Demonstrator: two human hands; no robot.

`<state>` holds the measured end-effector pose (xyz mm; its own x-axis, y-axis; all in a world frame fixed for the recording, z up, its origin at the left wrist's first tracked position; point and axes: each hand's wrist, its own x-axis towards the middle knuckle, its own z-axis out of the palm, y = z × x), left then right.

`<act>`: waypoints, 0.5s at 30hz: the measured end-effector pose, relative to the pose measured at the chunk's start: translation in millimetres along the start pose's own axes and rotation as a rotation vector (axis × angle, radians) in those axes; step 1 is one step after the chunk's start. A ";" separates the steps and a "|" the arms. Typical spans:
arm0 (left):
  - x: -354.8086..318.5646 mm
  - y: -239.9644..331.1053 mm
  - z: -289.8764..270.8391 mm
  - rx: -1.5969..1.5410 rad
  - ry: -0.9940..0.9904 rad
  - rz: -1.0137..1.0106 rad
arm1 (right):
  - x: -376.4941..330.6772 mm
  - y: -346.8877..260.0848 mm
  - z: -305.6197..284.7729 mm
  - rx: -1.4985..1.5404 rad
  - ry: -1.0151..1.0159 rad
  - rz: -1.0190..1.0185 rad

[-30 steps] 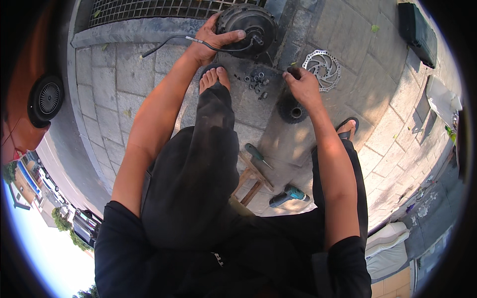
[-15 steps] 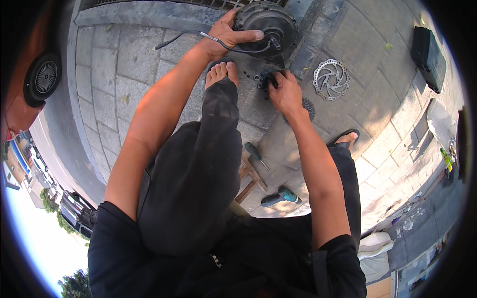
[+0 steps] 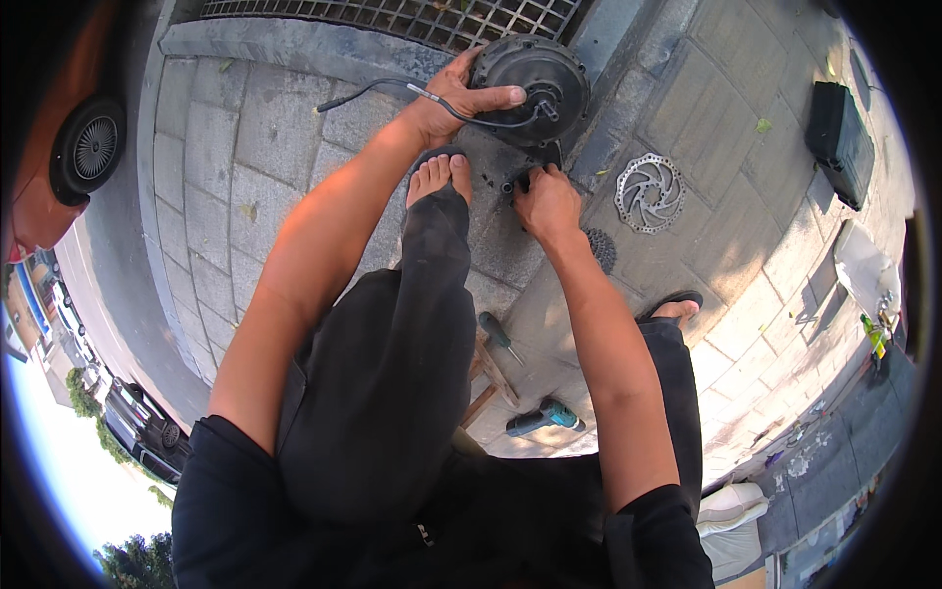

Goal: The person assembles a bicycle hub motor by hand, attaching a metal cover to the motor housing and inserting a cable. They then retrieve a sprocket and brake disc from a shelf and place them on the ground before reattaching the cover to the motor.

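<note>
A round black hub motor [image 3: 515, 74] stands on its rim at the far side, its axle toward me. My left hand [image 3: 451, 103] is closed on the motor's left edge, with the thumb across its face. From the axle a thin dark cable [image 3: 368, 90] runs left over that hand. Just below the motor, my right hand [image 3: 549, 204] is closed, fingertips down among small dark parts [image 3: 507, 187] on the paving. Whatever it grips is mostly hidden by the fingers. Partly behind my right wrist lies a sprocket cluster [image 3: 601, 250]. A silver brake disc [image 3: 626, 196] lies flat to the right.
A screwdriver [image 3: 498, 334], part of a wooden stool [image 3: 500, 381] and a teal-and-black power drill [image 3: 549, 416] are between my legs. Beyond the motor is a metal grating [image 3: 392, 14] with a raised kerb. A black case [image 3: 836, 142] stands far right; a parked red car [image 3: 39, 201] is left.
The whole scene sits lower in the picture as the view tilts. My right hand has shifted slightly left and closer to the small parts. My left hand keeps its hold on the hub motor.
</note>
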<state>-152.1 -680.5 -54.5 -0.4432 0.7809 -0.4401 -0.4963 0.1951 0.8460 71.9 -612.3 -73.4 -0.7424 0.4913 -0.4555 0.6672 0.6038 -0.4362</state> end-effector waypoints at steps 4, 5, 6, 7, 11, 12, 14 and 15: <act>1.0 -1.4 1.1 -0.046 0.022 -0.005 | 10.6 -5.1 7.1 -0.129 -0.095 -0.038; -1.7 2.3 4.9 -0.073 0.018 -0.011 | 12.5 -7.8 5.5 -0.125 -0.100 -0.032; -1.9 4.1 6.0 -0.042 0.045 -0.014 | 13.4 -10.6 4.2 -0.121 -0.105 -0.026; -1.3 2.6 5.7 -0.018 0.049 -0.008 | 13.7 -10.8 2.4 -0.122 -0.114 -0.017; -7.3 7.5 7.4 0.075 0.068 0.002 | 5.7 -13.4 -18.2 0.098 -0.138 0.093; -5.5 6.3 6.1 0.117 0.071 0.024 | 6.0 -2.8 -20.5 0.211 -0.122 0.123; -12.0 11.0 11.5 0.080 0.059 0.017 | -3.8 20.8 -33.3 0.534 -0.120 0.228; -12.7 9.8 10.6 0.139 0.063 0.015 | -7.2 32.8 -39.5 0.695 -0.120 0.283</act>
<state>-143.4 -682.2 -37.4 -0.4981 0.7462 -0.4416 -0.3831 0.2675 0.8841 96.7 -571.3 -53.7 -0.5518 0.4728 -0.6870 0.7456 -0.0892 -0.6603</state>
